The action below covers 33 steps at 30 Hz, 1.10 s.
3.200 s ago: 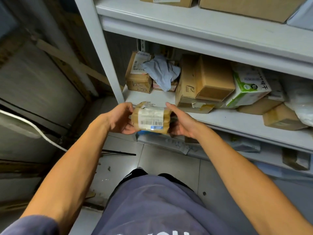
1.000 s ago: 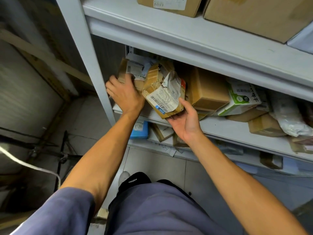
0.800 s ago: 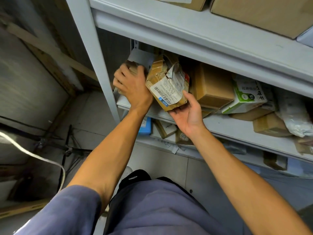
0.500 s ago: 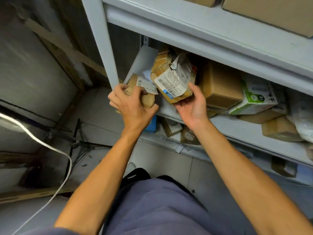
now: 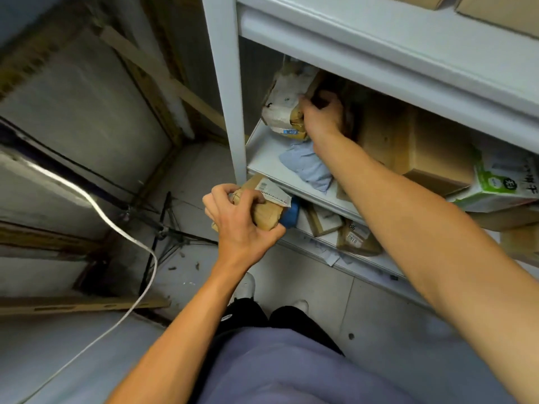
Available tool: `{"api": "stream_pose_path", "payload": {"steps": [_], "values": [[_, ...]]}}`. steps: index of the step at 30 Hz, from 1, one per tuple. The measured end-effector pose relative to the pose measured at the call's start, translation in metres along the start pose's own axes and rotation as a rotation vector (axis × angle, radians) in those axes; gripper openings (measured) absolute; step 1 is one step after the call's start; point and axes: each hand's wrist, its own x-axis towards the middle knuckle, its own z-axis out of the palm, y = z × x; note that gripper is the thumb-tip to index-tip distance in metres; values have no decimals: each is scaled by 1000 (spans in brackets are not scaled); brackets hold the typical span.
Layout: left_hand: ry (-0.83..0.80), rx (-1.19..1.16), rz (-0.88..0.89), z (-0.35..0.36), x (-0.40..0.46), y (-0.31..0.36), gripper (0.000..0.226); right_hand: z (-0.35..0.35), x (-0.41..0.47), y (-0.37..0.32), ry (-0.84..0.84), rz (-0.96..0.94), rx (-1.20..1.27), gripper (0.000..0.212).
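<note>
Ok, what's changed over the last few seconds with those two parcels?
The left hand took the small brown parcel off the shelf and drew it down and out, below the shelf edge. The right hand carried the torn-label parcel up and back into the freed left corner, and holds it there. The brown box and green-and-white box stayed put.

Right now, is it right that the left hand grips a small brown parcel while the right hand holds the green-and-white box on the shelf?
Not quite: in the head view the right hand holds the parcel with the torn white label at the left end of the shelf, not the green-and-white box further right. The left hand does grip the small brown parcel.
</note>
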Motion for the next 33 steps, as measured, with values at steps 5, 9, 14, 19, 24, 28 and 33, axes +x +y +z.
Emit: {"api": "stream_pose_path", "payload": {"steps": [5,9,14,19,24,28,33], "values": [[-28,25,-20,-13,-2,-9,55,33,20,7,-87,-71,-316,37],[-46,23,-25,-19,-3,-17,54,53,35,-4,-68,-68,-349,32],[-79,22,-50,-21,-7,-27,51,62,39,8,-162,-6,-645,71],[-120,1,-61,-20,-9,-31,51,46,39,35,-178,-112,-1028,55],[-163,-24,-43,-21,-9,-35,54,45,28,26,-204,-172,-1138,35],[-206,-75,-11,-26,0,-38,53,31,17,12,-213,-340,-907,39],[-410,-192,85,-55,31,-39,49,12,-32,15,-750,-351,-363,27]]}}
